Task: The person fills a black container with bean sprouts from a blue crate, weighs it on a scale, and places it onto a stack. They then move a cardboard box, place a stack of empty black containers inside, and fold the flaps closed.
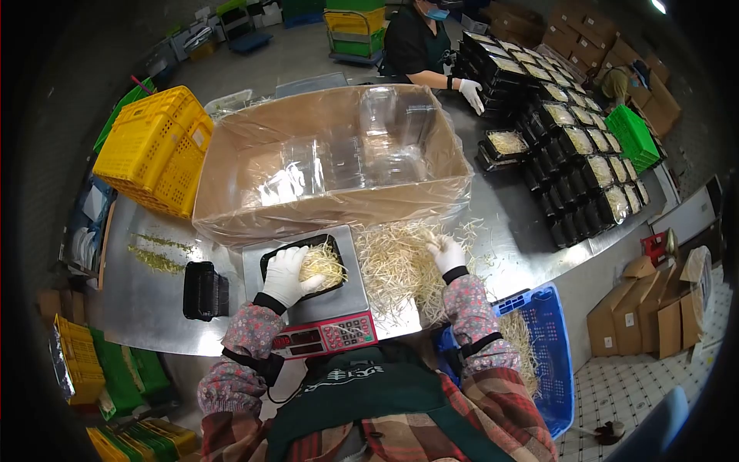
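A black plastic tray (336, 243) holding bean sprouts (326, 264) sits on the steel platform of a red scale (308, 306). My left hand (286, 277), in a white glove, rests over the tray's left side, its thumb and fingers apart against the sprouts. To the right of the scale, a loose heap of bean sprouts (392, 266) lies on the metal table. At the heap's upper right edge, my gloved right hand (446, 254) has its fingers closed around some sprouts. The scale's display digits are too small to read.
A large plastic-lined carton (331, 202) stands beyond the scale. Left are an empty black tray (202, 291), green scraps (158, 258) and yellow crates (154, 146). Stacked filled trays (573, 146) line the right; a co-worker's gloved hand (471, 94) is beside them. A blue basket (558, 362) is lower right.
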`<action>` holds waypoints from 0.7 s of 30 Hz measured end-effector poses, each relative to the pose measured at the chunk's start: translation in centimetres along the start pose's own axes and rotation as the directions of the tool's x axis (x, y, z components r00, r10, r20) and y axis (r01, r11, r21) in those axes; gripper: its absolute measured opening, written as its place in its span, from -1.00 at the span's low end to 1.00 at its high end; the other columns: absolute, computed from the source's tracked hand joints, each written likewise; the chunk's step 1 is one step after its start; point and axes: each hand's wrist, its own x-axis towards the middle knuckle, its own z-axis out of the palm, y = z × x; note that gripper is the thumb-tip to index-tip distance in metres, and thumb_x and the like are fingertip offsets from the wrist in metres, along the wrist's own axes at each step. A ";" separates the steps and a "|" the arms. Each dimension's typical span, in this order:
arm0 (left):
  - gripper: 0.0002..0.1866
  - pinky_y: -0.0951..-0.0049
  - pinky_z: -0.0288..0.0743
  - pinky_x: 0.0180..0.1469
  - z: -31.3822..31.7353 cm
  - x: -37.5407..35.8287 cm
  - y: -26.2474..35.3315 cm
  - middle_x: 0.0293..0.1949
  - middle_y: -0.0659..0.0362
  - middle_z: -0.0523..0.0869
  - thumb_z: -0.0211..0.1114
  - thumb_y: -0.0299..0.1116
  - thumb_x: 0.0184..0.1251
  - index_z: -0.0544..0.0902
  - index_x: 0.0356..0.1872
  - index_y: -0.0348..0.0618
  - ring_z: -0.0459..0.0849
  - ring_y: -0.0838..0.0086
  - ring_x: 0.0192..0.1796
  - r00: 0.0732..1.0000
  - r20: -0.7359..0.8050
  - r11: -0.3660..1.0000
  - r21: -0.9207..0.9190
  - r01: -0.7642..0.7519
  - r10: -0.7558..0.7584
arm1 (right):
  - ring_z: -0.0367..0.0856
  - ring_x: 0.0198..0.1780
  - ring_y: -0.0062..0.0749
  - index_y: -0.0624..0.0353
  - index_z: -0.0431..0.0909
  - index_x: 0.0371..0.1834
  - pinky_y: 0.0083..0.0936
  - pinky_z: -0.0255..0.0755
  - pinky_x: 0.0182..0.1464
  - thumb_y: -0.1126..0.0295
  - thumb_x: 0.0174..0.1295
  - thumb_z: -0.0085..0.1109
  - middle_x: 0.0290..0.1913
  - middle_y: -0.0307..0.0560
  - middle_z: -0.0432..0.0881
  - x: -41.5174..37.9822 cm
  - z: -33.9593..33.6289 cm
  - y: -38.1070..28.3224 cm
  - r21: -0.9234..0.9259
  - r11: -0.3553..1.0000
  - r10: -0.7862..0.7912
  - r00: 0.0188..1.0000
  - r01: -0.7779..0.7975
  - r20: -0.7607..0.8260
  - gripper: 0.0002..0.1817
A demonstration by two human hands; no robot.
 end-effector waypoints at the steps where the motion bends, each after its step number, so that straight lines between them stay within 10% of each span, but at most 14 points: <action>1: -0.24 0.14 0.36 0.12 0.1 0.0 -0.1 -0.05 -0.03 0.58 0.44 0.07 -0.03 0.51 0.12 -0.28 0.50 0.09 0.04 1.000 -0.011 1.000 -0.003 -0.004 0.004 | 0.67 -0.07 -0.06 0.25 0.62 -0.07 -0.36 0.52 -0.07 0.19 0.12 0.36 -0.12 0.17 0.69 0.8 -0.6 0.0 -0.001 1.000 -0.002 1.000 0.002 0.002 -0.59; 6: -0.18 0.11 0.33 0.21 -1.1 -0.3 0.5 0.05 -0.10 0.57 0.46 0.05 -0.03 0.46 0.20 -0.29 0.50 0.05 0.14 1.000 0.004 0.998 -0.060 0.026 -0.026 | 0.62 -0.09 -0.51 0.33 0.57 0.02 -0.53 0.46 0.00 0.42 0.25 0.28 -0.12 -0.07 0.72 -0.4 -3.1 -8.6 0.458 0.888 -0.150 0.964 0.034 0.218 -0.68; 10: -0.12 0.17 0.28 0.32 -2.1 -2.4 -0.4 0.18 -0.14 0.50 0.43 0.07 0.05 0.36 0.30 -0.32 0.42 0.06 0.28 0.994 -0.086 0.992 -0.106 0.062 -0.072 | 0.55 -0.14 -0.64 0.30 0.57 0.01 -0.58 0.45 -0.02 0.45 0.26 0.27 -0.16 -0.19 0.70 -1.6 -1.2 -14.7 0.427 0.899 -0.276 0.881 0.095 0.384 -0.72; 12: -0.12 0.23 0.22 0.37 -0.9 -3.8 -1.5 0.27 -0.15 0.42 0.30 0.07 0.26 0.19 0.42 -0.32 0.39 0.14 0.33 0.902 -0.266 0.746 -0.660 0.088 -0.341 | 0.64 -0.16 -0.48 0.23 0.58 -0.01 -0.50 0.48 -0.03 0.36 0.25 0.28 -0.17 -0.11 0.71 -1.6 1.1 -16.7 0.501 0.857 -0.358 0.838 0.120 0.411 -0.71; 14: -0.17 0.23 0.09 0.44 -0.3 -4.8 -2.2 0.43 -0.13 0.20 0.02 0.07 0.48 -0.06 0.50 -0.30 0.26 0.18 0.42 0.867 -0.256 0.566 -0.824 0.036 -0.428 | 0.68 -0.11 -0.20 0.15 0.59 -0.02 -0.38 0.49 -0.02 0.23 0.24 0.26 -0.15 0.00 0.70 -2.4 2.4 -20.1 0.284 0.829 -0.559 0.735 0.482 0.383 -0.68; 17: -0.24 0.23 -0.03 0.49 0.5 -5.0 -1.8 0.48 -0.12 0.07 -0.05 -0.10 0.54 -0.19 0.51 -0.30 0.15 0.15 0.48 0.822 -0.425 0.648 -0.756 -0.092 -0.379 | 0.64 -0.08 -0.07 0.10 0.59 -0.03 -0.25 0.50 -0.05 0.15 0.22 0.21 -0.11 0.00 0.65 -4.0 5.5 -24.1 0.114 0.690 -0.684 0.591 0.715 0.428 -0.66; 21: -0.34 0.09 0.12 0.40 -0.1 -4.3 -0.4 0.35 -0.15 0.35 0.13 -0.36 0.29 0.21 0.41 -0.31 0.30 -0.04 0.38 0.906 -0.364 0.948 -0.300 0.103 -0.214 | 0.66 -0.15 -0.09 0.13 0.55 -0.14 -0.18 0.53 -0.24 0.16 0.17 0.23 -0.21 0.08 0.60 -4.7 10.5 -25.7 -0.147 0.454 -0.675 0.447 0.879 0.587 -0.68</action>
